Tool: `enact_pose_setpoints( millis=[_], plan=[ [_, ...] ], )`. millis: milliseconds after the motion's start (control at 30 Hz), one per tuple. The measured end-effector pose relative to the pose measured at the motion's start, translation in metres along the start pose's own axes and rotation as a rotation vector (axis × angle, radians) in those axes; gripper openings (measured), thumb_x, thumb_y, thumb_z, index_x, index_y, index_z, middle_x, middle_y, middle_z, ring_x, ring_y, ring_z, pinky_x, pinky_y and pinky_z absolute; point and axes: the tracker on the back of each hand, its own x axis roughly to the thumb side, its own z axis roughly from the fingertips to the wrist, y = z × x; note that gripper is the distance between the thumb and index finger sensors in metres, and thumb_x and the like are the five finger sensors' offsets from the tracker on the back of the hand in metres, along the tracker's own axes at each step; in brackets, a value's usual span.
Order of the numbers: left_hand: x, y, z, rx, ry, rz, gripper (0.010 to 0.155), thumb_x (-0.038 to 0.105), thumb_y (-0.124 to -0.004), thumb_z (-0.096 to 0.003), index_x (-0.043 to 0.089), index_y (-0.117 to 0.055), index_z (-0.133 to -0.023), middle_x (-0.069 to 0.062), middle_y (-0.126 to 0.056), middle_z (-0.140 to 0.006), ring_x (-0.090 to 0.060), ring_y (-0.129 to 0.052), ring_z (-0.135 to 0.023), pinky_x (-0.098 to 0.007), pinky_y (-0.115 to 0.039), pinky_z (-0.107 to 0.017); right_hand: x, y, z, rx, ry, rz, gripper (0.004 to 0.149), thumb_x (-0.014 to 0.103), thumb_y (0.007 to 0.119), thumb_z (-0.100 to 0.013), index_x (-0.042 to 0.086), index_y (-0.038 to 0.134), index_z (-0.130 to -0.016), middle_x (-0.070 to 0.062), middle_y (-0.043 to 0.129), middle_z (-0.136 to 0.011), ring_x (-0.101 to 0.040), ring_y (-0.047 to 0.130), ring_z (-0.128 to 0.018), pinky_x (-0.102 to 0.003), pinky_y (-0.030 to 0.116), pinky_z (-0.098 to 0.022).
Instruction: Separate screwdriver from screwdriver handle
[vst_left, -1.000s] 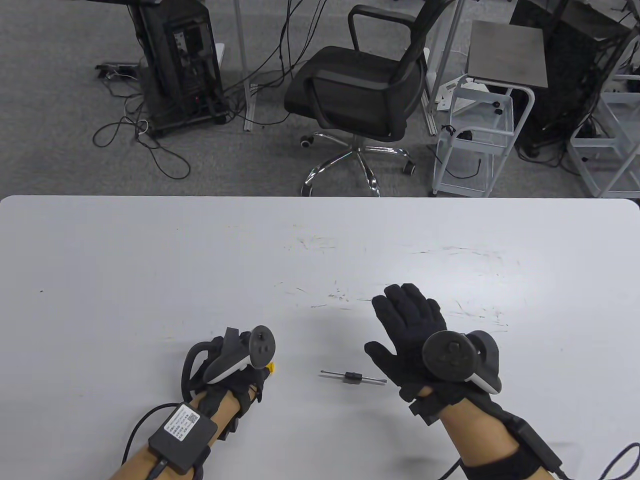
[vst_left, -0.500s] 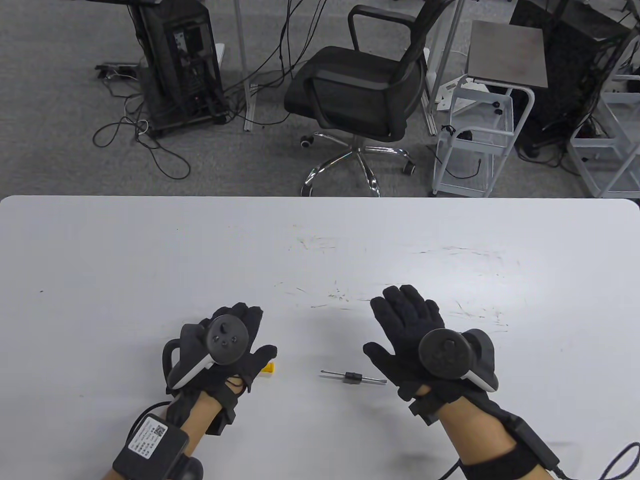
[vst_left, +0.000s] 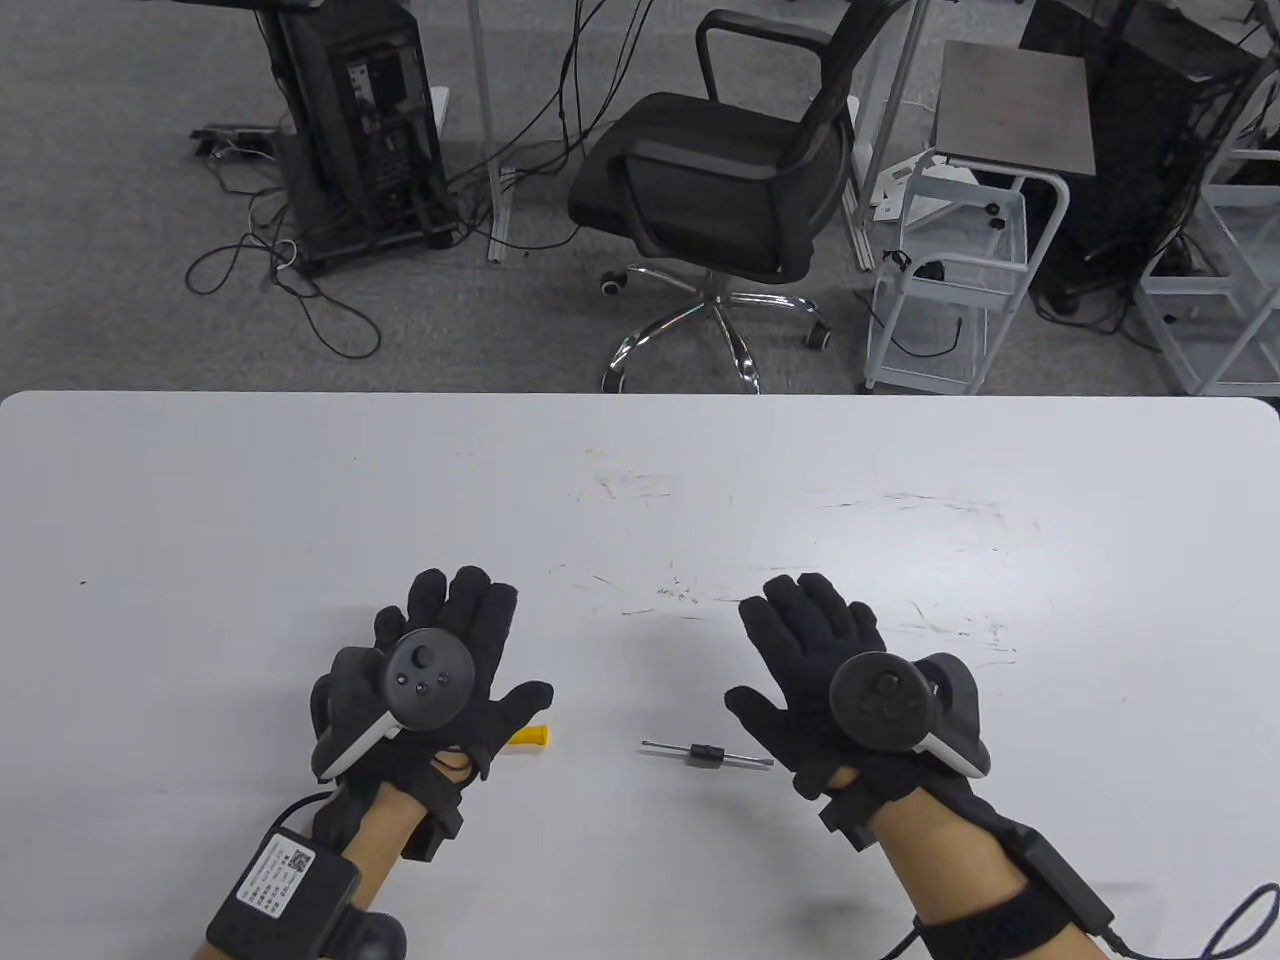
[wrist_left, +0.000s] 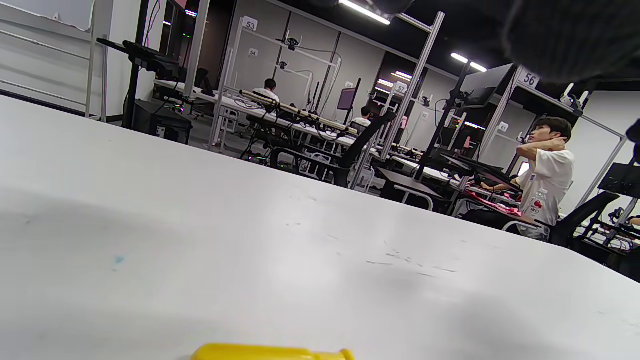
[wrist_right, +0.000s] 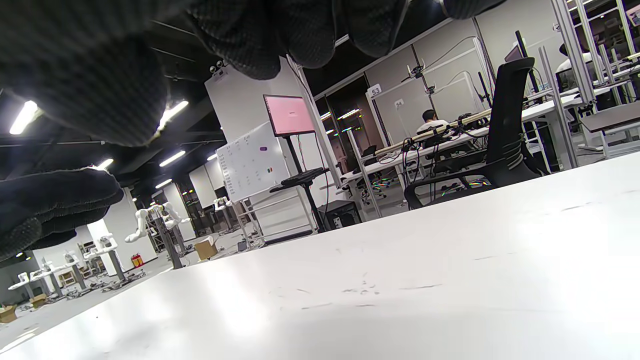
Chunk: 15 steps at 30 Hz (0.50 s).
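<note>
We've got the screwdriver (vst_left: 708, 754) lying between both splayed, empty grips, left hand (vst_left: 450, 680) and right hand (vst_left: 815, 670), yellow handle (vst_left: 530, 738) beside the left thumb, on a scuffed white counter (vst_left: 640, 480), office chair (vst_left: 715, 180) behind.

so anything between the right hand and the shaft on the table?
Nothing visible. The shaft lies on bare table just left of the right hand, whose fingers are spread. The yellow handle lies apart, beside the left hand.

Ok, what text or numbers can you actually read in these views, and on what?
"56": white tag on a rack post, left wrist view.
"53": tag on a far post.
"57": tag, faint.
"53": tag, right wrist view.
Label on the wrist box: too small to read.
</note>
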Motion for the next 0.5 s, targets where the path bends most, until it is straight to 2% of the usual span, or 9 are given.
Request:
enact_pose_setpoints(
  millis=[500],
  plan=[
    [0.0011,-0.0009,0.0001,-0.007,-0.005,-0.016,0.092,0.074,-0.073,-0.0388,0.04,-0.028,-0.111,0.007,-0.019,-0.119,-0.038,-0.015,-0.116,-0.067,-0.023,-0.079,0.0025,0.0036,-0.0016,0.02,-0.003,0.019,0.08,0.06,0.081,-0.053,0.022,0.046,-0.114,-0.002,0.032,-0.12,-0.045,0.03,-0.113,-0.073,0.03,-0.074]
  ],
)
